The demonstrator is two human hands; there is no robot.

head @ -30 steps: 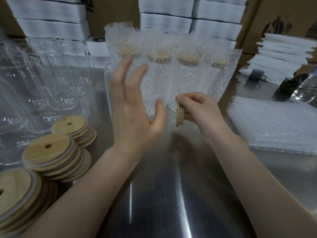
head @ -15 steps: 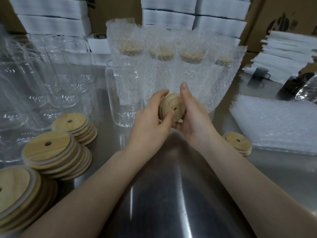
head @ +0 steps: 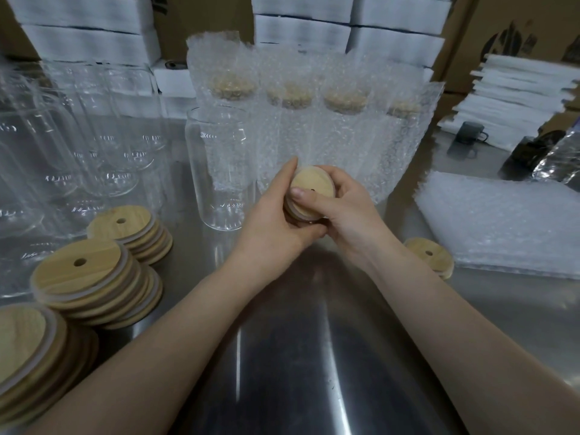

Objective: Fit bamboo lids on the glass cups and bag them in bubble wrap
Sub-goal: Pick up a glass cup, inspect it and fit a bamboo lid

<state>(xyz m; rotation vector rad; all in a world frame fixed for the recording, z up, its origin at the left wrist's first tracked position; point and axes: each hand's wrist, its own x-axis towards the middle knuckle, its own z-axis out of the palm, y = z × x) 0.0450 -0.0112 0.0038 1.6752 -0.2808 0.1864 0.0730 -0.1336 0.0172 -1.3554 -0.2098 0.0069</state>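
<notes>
Both hands hold one bamboo lid (head: pixel 312 191) above the steel table, its wooden face towards me. My left hand (head: pixel 276 221) cups it from below and the left. My right hand (head: pixel 343 211) grips its right edge with the thumb pressed on the face. An uncapped glass cup (head: pixel 219 164) stands upright just left of the hands. Behind them stands a row of lidded cups in bubble wrap bags (head: pixel 314 120).
Stacks of bamboo lids (head: pixel 94 277) lie at the left front, one loose lid (head: pixel 431 254) at the right. Several bare glass cups (head: pixel 62 146) crowd the left. A pile of bubble wrap bags (head: pixel 502 227) lies at the right; white boxes (head: pixel 301 23) line the back.
My left hand came down from in front of the cup and closed on the lid. The lid has turned from edge-on to face-up between both hands.
</notes>
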